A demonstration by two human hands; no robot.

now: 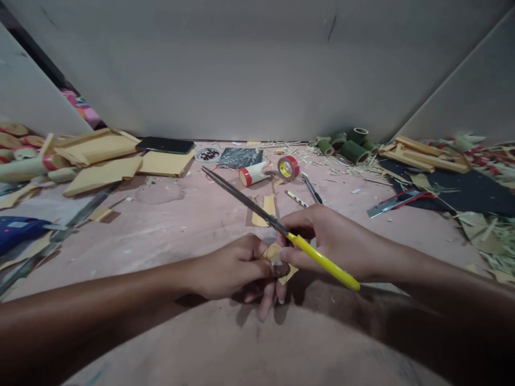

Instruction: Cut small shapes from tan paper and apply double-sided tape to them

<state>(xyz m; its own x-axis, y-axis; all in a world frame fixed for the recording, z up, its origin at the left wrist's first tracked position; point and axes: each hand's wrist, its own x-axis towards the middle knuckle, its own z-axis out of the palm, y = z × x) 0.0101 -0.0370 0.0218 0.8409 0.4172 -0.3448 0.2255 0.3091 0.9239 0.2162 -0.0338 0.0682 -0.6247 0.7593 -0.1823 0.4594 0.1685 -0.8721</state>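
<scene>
A small piece of yellow-brown paper point(290, 272) with a drawn line is pinched between the thumb and fingers of my left hand point(237, 268). My right hand point(338, 236) has scissors point(322, 260) with yellow handles resting across its fingers, their long dark blades pointing up and left. Its fingertips also meet the paper's right side. Just beyond the hands lies a strip of the same paper point(263, 212). A patterned pencil point(295, 199) and a dark-handled tool point(312, 188) are near the scissors.
Behind are a red tape roll point(288, 168), a red-banded bamboo piece point(252, 174), a bowl of dark bits point(208, 155) and a phone point(165, 145). Green bamboo tubes point(354, 151) stand back right, a red cutter knife point(402, 201) right. A blue tool point(20, 233) lies left.
</scene>
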